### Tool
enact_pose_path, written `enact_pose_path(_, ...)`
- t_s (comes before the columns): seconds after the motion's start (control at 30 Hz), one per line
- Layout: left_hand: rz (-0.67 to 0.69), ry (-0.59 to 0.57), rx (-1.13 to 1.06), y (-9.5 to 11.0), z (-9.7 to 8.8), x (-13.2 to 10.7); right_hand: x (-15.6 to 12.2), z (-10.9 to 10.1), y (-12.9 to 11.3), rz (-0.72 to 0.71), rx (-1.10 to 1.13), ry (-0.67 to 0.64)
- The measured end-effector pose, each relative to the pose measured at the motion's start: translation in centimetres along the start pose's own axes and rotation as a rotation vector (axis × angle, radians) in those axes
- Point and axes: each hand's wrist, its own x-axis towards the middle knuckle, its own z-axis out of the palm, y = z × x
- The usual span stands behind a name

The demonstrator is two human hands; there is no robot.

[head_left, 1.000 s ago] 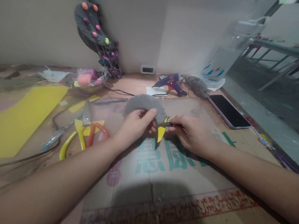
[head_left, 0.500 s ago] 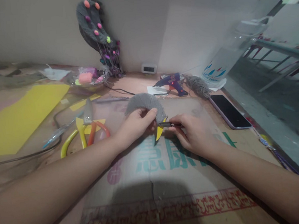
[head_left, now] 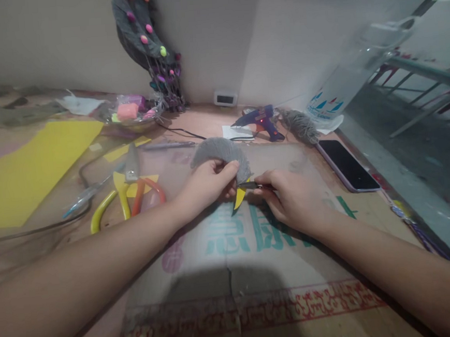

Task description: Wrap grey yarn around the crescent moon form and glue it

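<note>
My left hand (head_left: 209,184) is closed on a crescent wrapped in grey yarn (head_left: 220,149), thumb on top and fingertips partly underneath. A yellow pointed piece (head_left: 240,197) shows bare at the crescent's lower right end. In my right hand (head_left: 289,197) is a slim dark pointed tool (head_left: 248,185), its tip against the spot where yarn meets yellow. Whether it is tweezers or small scissors I cannot tell, as my fingers cover most of it. Both hands are above a cardboard sheet (head_left: 203,289) with green and red print.
Scissors (head_left: 123,189) with yellow and orange handles lie left, near a yellow sheet (head_left: 42,172). Behind are a glue gun (head_left: 260,121), a grey yarn bundle (head_left: 299,126) and a decorated grey crescent (head_left: 132,30). A phone (head_left: 347,165) and a clear bottle (head_left: 342,76) stand right.
The view has tilted down very slightly, so the background sits a little differently in it. Both hands keep their hold on the crescent and the tool, with hardly any movement.
</note>
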Motion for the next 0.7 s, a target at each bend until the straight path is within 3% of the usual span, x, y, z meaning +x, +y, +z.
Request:
enact_pose_path(0.4, 0.026, 0.028, -0.016, 0.08, -0.12, 0.08, -0.4, 0.19, 0.56, 0.043, 0.126, 0.097)
enact_pose_path(0.7, 0.015, 0.008, -0.017, 0.09, 0.01, 0.04, -0.35, 0.29, 0.3, 0.04, 0.117, 0.006)
